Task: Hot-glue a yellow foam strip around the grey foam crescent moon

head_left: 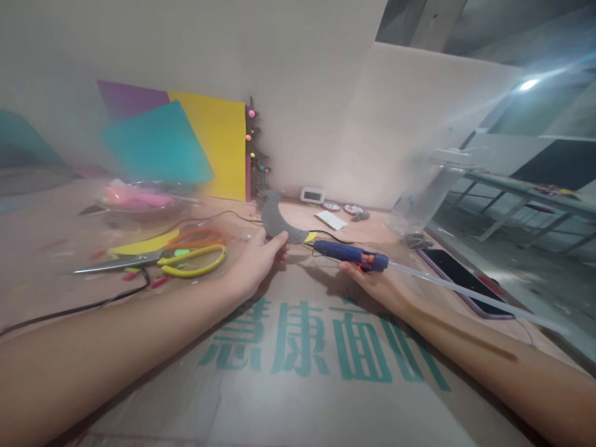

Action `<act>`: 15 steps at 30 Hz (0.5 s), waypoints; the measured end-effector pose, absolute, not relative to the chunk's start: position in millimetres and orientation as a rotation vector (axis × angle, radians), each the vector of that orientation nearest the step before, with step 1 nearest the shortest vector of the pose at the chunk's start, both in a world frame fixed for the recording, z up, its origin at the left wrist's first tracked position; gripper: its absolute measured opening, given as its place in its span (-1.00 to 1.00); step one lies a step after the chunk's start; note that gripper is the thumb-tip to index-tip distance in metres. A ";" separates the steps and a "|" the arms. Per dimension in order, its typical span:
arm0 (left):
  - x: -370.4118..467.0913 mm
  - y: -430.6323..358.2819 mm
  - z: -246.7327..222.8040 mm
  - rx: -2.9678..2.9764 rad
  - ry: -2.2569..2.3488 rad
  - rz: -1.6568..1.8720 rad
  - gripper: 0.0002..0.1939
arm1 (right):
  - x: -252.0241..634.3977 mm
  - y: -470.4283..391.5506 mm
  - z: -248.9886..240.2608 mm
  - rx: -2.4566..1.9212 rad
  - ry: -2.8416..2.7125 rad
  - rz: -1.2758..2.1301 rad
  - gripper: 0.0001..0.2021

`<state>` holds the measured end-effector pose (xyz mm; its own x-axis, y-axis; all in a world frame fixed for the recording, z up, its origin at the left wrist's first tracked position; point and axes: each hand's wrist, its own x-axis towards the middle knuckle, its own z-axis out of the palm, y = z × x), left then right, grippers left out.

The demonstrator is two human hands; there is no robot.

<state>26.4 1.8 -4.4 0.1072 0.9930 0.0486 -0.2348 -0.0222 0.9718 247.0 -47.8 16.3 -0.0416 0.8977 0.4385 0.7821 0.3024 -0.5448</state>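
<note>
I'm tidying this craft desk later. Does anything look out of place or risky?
The phone lies at the desk's right edge, right under the glue stick jutting from the glue gun in the right hand. Scissors lie open among foam scraps.

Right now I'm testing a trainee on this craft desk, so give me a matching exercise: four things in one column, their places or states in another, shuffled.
Things:
1. grey crescent cutout
2. glue gun
3. scissors
4. phone

Places or states:
A. lying flat at the desk's right edge
B. pinched by the left hand
C. lying on the desk left of the left hand
D. gripped in the right hand, nozzle toward the cutout

Pairs: 1-B, 2-D, 3-C, 4-A
</note>
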 end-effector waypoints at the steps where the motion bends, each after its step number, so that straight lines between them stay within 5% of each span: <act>1: 26.3 1.8 -4.6 1.113 0.936 1.255 -0.71 | 247.0 -47.6 15.7 -1.500 -1.836 0.202 -0.70; 15: 25.1 2.4 -5.2 1.161 0.941 1.238 -0.76 | 244.2 -49.7 18.4 -1.515 -1.814 0.273 -0.68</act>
